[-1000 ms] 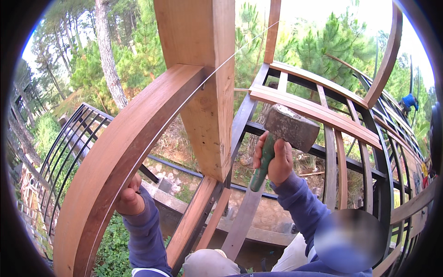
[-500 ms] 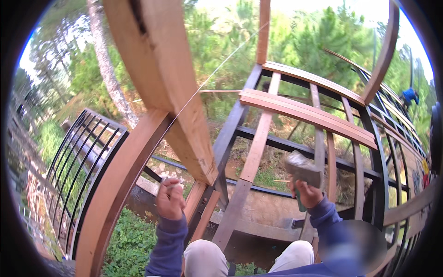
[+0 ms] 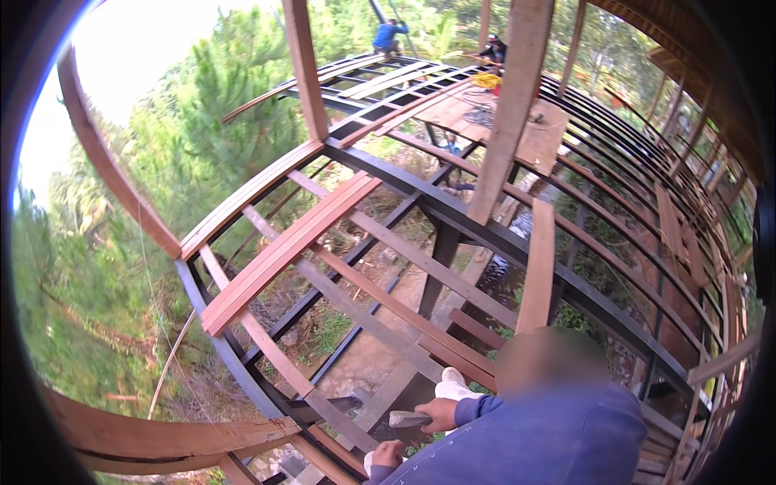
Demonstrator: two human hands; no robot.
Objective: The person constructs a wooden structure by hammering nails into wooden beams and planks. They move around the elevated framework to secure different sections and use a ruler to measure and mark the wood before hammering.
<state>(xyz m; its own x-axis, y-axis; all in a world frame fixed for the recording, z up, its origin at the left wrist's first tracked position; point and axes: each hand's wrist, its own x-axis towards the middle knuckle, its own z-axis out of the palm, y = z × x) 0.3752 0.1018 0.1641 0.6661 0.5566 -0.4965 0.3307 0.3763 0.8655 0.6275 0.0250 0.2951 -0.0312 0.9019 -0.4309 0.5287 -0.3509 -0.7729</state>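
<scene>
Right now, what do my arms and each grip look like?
You're in long navy sleeves, part of a navy top with small pale lettering. Your left grip and right grip are bare, without gloves.

We see a big black frame [image 3: 400, 185] with wood strips [image 3: 360, 311] across it. Red boards [image 3: 289, 250] lie close together on the strips. Farther off, a brown sheet [image 3: 551, 139] lies on it too.
</scene>
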